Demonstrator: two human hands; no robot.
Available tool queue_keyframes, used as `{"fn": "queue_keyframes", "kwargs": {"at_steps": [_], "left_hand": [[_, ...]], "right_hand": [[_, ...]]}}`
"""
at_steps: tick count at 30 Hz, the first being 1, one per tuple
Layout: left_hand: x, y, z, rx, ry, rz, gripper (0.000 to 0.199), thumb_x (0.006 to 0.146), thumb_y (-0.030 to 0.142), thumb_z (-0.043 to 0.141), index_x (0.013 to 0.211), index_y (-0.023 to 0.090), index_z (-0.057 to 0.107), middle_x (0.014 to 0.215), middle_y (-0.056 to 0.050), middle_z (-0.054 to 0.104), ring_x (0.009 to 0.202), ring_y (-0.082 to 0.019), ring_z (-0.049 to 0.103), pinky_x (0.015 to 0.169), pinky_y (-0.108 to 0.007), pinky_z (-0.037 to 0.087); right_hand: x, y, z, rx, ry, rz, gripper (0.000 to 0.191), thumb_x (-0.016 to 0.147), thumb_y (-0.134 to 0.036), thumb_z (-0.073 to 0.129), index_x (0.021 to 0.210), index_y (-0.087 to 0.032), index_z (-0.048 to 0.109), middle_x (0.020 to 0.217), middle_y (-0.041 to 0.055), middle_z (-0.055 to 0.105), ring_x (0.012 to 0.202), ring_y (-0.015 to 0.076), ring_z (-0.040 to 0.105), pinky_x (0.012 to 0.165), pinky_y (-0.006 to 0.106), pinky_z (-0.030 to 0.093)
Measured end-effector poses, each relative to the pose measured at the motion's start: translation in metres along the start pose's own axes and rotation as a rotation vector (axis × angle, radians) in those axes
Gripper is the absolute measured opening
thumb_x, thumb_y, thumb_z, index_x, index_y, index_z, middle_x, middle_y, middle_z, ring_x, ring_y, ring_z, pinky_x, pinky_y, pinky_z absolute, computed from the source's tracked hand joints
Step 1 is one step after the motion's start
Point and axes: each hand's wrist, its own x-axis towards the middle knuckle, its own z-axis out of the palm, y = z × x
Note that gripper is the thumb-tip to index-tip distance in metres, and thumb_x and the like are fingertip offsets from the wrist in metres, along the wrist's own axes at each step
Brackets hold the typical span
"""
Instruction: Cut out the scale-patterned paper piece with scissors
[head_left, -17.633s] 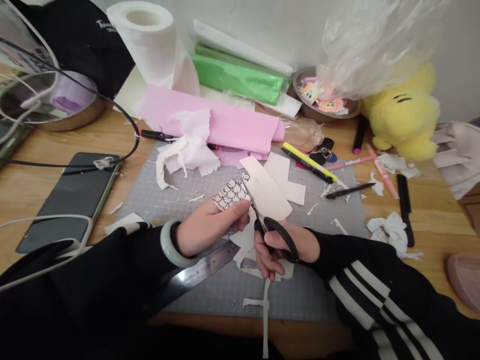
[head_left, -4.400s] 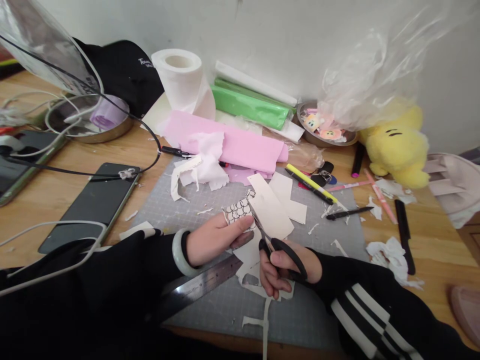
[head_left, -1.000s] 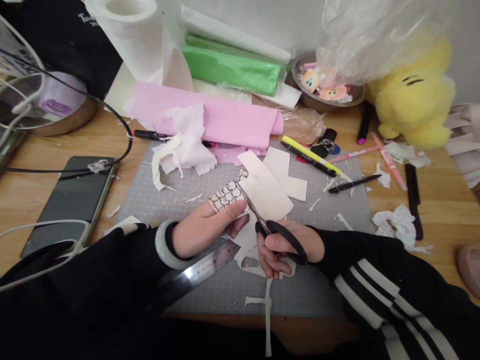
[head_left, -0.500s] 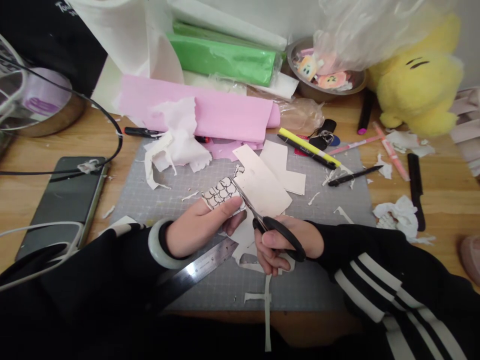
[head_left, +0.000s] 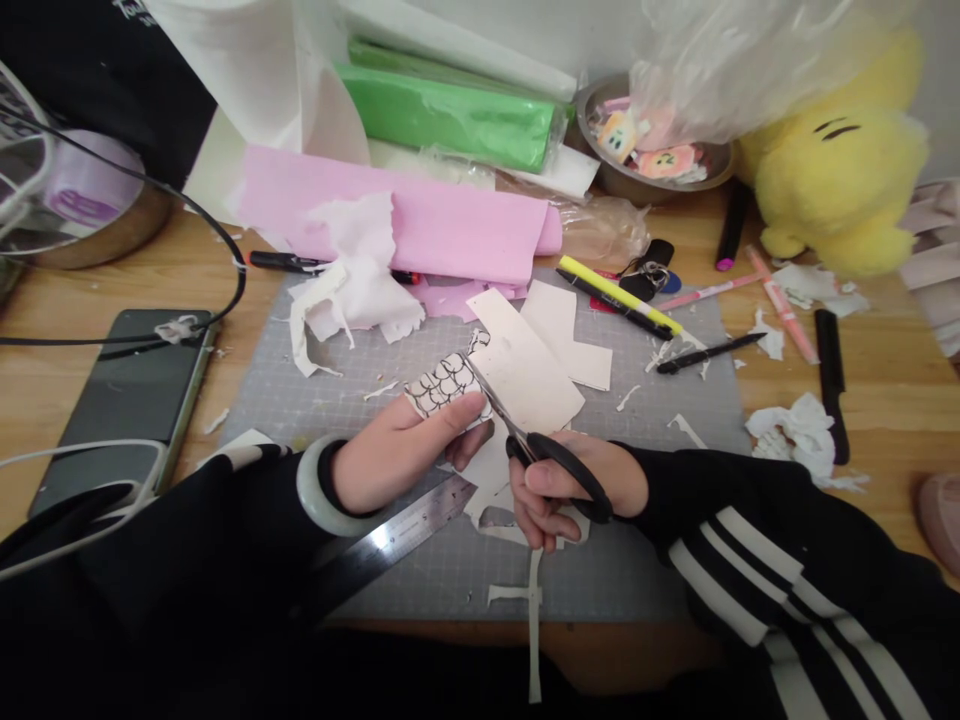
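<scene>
My left hand (head_left: 409, 445) pinches a small white paper piece (head_left: 442, 388) drawn with black scale-like curves, thumb on top. My right hand (head_left: 559, 490) is wrapped round the handles of black-handled scissors (head_left: 568, 470). The scissor blades point up and left, and their tips lie at the right edge of the patterned paper. A narrow curled strip stands at that edge by the tips. Beneath and beyond the hands lie plain white card pieces (head_left: 525, 365) on a grey cutting mat (head_left: 622, 580).
A metal ruler (head_left: 405, 530) lies below my left hand. Pens (head_left: 619, 297), paper scraps (head_left: 799, 430) and pink foam (head_left: 450, 220) surround the mat. A phone (head_left: 124, 390) is at left; a metal bowl (head_left: 652, 185) and yellow plush (head_left: 836, 190) stand behind.
</scene>
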Motion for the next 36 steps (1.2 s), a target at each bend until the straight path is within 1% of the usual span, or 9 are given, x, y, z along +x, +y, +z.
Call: {"fn": "queue_keyframes", "kwargs": {"at_steps": [5,9,13,20,26,32,36], "left_hand": [[0.0001,0.0,0.0007,-0.026,0.006,-0.012,0.043,0.091,0.034,0.028,0.054,0.018,0.042,0.054,0.001,0.043,0.056,-0.013,0.044,0.061,-0.027,0.041],[0.0007,0.0002,0.0009,-0.022,0.012,-0.012,0.043,0.092,0.033,0.028,0.053,0.018,0.042,0.053,0.001,0.043,0.055,-0.012,0.044,0.061,-0.026,0.041],[0.0009,-0.0002,0.0003,-0.023,-0.005,0.003,0.044,0.092,0.032,0.027,0.053,0.018,0.042,0.053,0.001,0.043,0.056,-0.012,0.044,0.062,-0.026,0.04],[0.0015,-0.0011,0.0005,-0.018,0.0,-0.01,0.044,0.092,0.032,0.027,0.053,0.018,0.041,0.054,0.001,0.042,0.056,-0.012,0.043,0.063,-0.027,0.038],[0.0018,-0.0038,0.0017,-0.025,0.006,0.034,0.043,0.092,0.032,0.028,0.054,0.018,0.042,0.053,0.002,0.043,0.055,-0.012,0.044,0.061,-0.027,0.038],[0.002,-0.0026,0.0011,-0.018,0.002,0.022,0.044,0.092,0.033,0.028,0.053,0.018,0.042,0.053,0.001,0.043,0.056,-0.013,0.044,0.062,-0.028,0.039],[0.0016,-0.0015,0.001,-0.031,0.001,0.011,0.044,0.092,0.033,0.028,0.053,0.018,0.042,0.053,0.001,0.043,0.056,-0.013,0.044,0.062,-0.028,0.038]], "right_hand": [[-0.0003,0.0003,-0.0006,0.008,-0.005,0.012,0.052,0.07,-0.062,0.058,0.059,-0.013,0.046,0.041,-0.0022,0.048,0.05,0.01,0.055,0.055,0.024,0.049],[-0.0006,0.0011,-0.0005,0.013,-0.014,-0.008,0.051,0.071,-0.061,0.058,0.059,-0.012,0.047,0.04,-0.0026,0.047,0.052,0.0109,0.057,0.055,0.024,0.05],[0.0001,0.0011,-0.0003,0.025,-0.004,-0.021,0.051,0.072,-0.06,0.058,0.059,-0.012,0.046,0.04,-0.0033,0.045,0.053,0.0105,0.057,0.053,0.022,0.05],[0.0002,-0.0019,0.0025,0.007,0.018,-0.011,0.054,0.068,-0.064,0.059,0.055,-0.014,0.045,0.037,-0.0028,0.044,0.05,0.0111,0.055,0.049,0.022,0.048],[0.0006,0.0003,0.0016,0.038,0.006,-0.04,0.052,0.069,-0.061,0.059,0.057,-0.013,0.045,0.037,-0.0034,0.044,0.048,0.0107,0.055,0.049,0.023,0.05],[0.0003,-0.0015,0.0028,0.024,0.018,-0.049,0.051,0.07,-0.061,0.058,0.058,-0.013,0.046,0.038,-0.0032,0.044,0.049,0.0102,0.055,0.049,0.021,0.049],[-0.0004,-0.0024,0.0043,0.029,0.029,-0.025,0.053,0.069,-0.063,0.059,0.059,-0.012,0.046,0.038,-0.0031,0.044,0.049,0.0099,0.055,0.049,0.021,0.049]]}}
